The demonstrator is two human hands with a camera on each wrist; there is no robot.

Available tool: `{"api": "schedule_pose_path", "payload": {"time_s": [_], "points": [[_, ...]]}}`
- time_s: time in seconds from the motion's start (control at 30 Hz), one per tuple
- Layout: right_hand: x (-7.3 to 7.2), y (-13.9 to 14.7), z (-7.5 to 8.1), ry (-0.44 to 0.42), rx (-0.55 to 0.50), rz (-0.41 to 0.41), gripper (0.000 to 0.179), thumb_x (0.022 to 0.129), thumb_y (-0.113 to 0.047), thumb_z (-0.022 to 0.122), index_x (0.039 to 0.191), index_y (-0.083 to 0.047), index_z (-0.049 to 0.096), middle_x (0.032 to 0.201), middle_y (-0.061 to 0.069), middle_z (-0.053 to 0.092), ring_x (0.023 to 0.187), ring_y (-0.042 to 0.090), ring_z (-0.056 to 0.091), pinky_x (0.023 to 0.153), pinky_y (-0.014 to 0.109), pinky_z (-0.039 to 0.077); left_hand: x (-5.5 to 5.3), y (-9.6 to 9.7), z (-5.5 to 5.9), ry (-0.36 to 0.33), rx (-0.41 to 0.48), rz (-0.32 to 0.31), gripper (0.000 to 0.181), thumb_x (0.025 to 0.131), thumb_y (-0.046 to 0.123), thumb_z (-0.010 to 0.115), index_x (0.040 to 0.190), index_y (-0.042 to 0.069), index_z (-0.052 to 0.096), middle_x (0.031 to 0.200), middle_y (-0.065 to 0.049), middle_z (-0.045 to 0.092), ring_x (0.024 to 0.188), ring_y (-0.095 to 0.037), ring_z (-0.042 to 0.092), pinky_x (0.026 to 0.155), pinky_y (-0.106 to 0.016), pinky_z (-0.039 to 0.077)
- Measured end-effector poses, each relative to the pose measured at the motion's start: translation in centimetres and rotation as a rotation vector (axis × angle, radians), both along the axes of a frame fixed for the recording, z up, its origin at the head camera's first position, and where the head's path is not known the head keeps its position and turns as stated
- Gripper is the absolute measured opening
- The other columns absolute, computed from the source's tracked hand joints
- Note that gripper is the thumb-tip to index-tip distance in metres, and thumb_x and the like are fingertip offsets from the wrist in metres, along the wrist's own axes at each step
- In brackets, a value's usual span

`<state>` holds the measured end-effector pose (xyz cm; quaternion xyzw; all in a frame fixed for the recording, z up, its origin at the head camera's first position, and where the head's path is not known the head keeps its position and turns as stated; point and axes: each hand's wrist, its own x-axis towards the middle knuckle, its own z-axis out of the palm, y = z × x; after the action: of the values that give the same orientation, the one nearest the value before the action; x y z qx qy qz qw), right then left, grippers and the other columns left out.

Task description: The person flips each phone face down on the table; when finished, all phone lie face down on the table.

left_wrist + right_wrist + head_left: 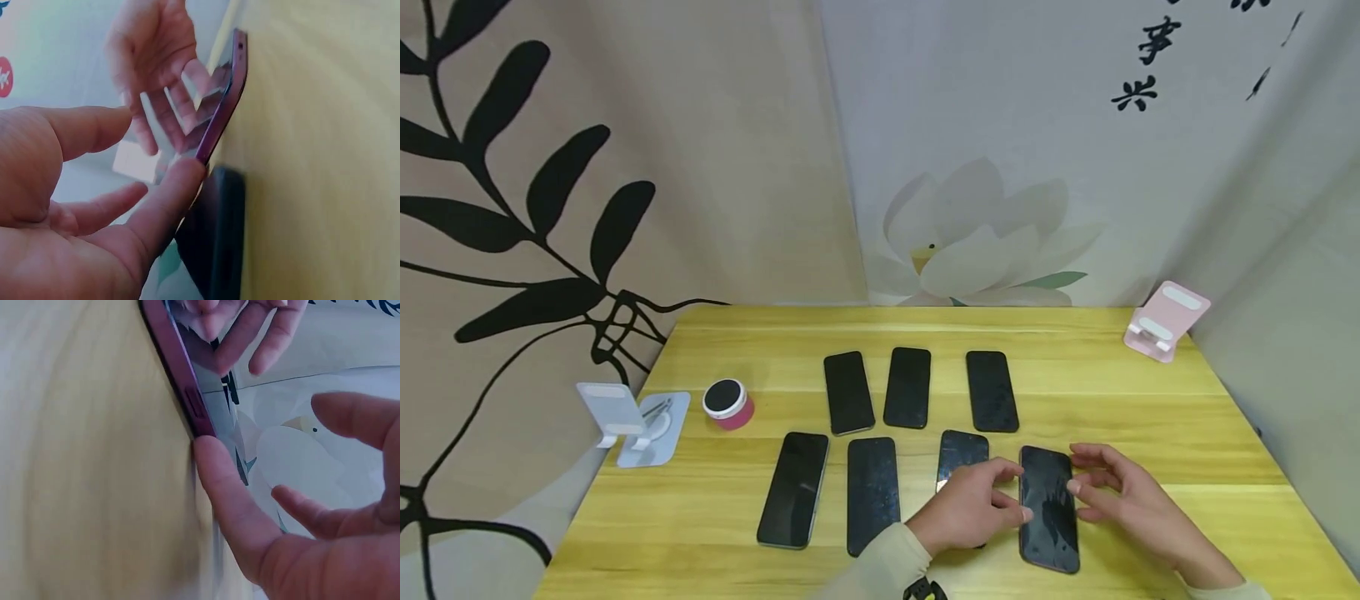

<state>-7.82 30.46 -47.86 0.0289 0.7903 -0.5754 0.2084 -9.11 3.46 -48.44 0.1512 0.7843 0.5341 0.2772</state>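
A dark-screened smartphone (1049, 525) lies face up at the right end of the front row, its side frame (178, 369) purplish in the right wrist view. At its left edge is my left hand (973, 504), one fingertip touching the frame in the left wrist view. My right hand (1120, 496) is at the opposite edge, with one digit (219, 469) against the side near the buttons. The fingers of both hands are spread and loosely bent, not wrapped round the phone. Another smartphone (962, 450) lies partly hidden under my left hand.
Two more phones (793, 490) (872, 492) lie to the left in the front row. Behind are three others (848, 392) (907, 387) (992, 392). A pink-and-white jar (735, 419) and a white phone stand (655, 450) are at left, a pink stand (1165, 321) back right.
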Motion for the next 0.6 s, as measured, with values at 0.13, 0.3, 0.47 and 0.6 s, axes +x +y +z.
{"api": "schedule_pose_path", "payload": {"time_s": [0.13,0.3,0.47,0.6], "points": [[0.5,-0.1,-0.2,0.009,-0.051,-0.026,0.069,0.105,-0.017,0.067,0.158,0.008,0.031,0.159,0.034,0.039,0.115,0.01,0.063,0.089,0.037,0.065,0.4,0.5,0.1,-0.003,-0.014,-0.002,0.052,0.097,0.031,0.08,0.144,0.019,0.062,0.138,0.003,0.071,0.099,0.001,0.073,0.089,-0.023,0.059],[0.6,-0.3,-0.3,0.027,-0.043,-0.049,0.068,0.104,-0.018,0.069,0.158,0.006,0.035,0.154,0.031,0.046,0.119,0.01,0.062,0.091,0.034,0.063,0.5,0.8,0.6,-0.066,0.036,0.032,0.053,0.097,0.029,0.08,0.145,0.018,0.061,0.142,-0.002,0.069,0.105,-0.005,0.072,0.088,-0.025,0.059],[0.6,-0.3,-0.4,0.034,-0.045,-0.068,0.067,0.103,-0.017,0.07,0.157,0.006,0.037,0.154,0.03,0.047,0.123,0.014,0.062,0.092,0.034,0.063,0.8,0.9,0.6,-0.131,0.119,0.09,0.054,0.097,0.024,0.079,0.146,0.017,0.059,0.145,0.0,0.066,0.112,-0.01,0.07,0.092,-0.03,0.059],[0.9,-0.4,-0.6,0.056,-0.056,-0.078,0.063,0.102,-0.013,0.071,0.153,0.008,0.041,0.149,0.032,0.052,0.118,0.008,0.066,0.091,0.031,0.063,1.3,1.2,0.3,-0.148,0.168,0.161,0.051,0.096,0.02,0.079,0.143,0.016,0.06,0.141,-0.004,0.066,0.114,-0.014,0.068,0.095,-0.035,0.059]]}}
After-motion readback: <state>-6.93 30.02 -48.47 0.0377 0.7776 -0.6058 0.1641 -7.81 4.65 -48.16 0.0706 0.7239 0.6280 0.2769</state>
